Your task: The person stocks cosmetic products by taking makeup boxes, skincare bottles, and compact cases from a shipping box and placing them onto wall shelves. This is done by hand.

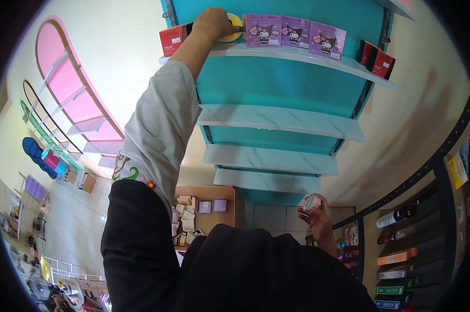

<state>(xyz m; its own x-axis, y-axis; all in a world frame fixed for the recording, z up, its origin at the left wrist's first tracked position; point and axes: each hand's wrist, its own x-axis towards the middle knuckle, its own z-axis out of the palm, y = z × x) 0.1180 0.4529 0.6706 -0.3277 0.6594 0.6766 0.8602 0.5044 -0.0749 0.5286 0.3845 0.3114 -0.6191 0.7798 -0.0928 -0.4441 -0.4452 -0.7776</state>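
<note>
My left hand point(212, 23) reaches up to the top white shelf point(266, 52), its fingers closed on a round yellow-and-white item point(233, 28). On one side of it stands a red box point(173, 40); on the other are purple boxes point(296, 32) with a cartoon figure. More red boxes point(383, 64) stand at the shelf's right end. Low on the right, my right hand point(318, 221) holds a small round container point(312, 204) with a pale lid, in front of the lower shelves.
Below sits an open cardboard box point(238, 208) with many small boxes inside. Lower white shelves point(282, 122) hang on the teal panel. A dark rack point(438, 218) of packaged goods stands at right. Pink arched shelving point(71, 78) is on the left wall.
</note>
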